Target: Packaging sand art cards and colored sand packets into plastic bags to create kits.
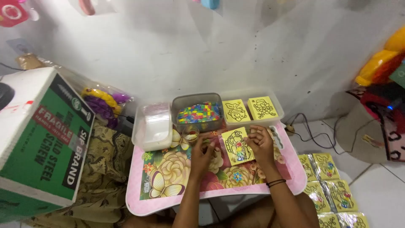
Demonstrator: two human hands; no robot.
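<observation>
Yellow picture card (237, 145) lay flat on the pink floral table (177, 169), just in front of the clear tub of coloured pieces (198, 113). Right hand (261, 142) rested at the card's right edge, fingers curled; whether its grip held the card could not be told. Left hand (203, 148) touched the table left of the card, its grip loosely closed, contents not visible.

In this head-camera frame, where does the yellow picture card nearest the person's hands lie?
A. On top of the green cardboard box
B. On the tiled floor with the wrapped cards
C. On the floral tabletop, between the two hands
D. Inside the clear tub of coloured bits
C: the yellow picture card lies flat on the small floral table, with the left hand on one side and the right hand resting at its other edge.
</observation>
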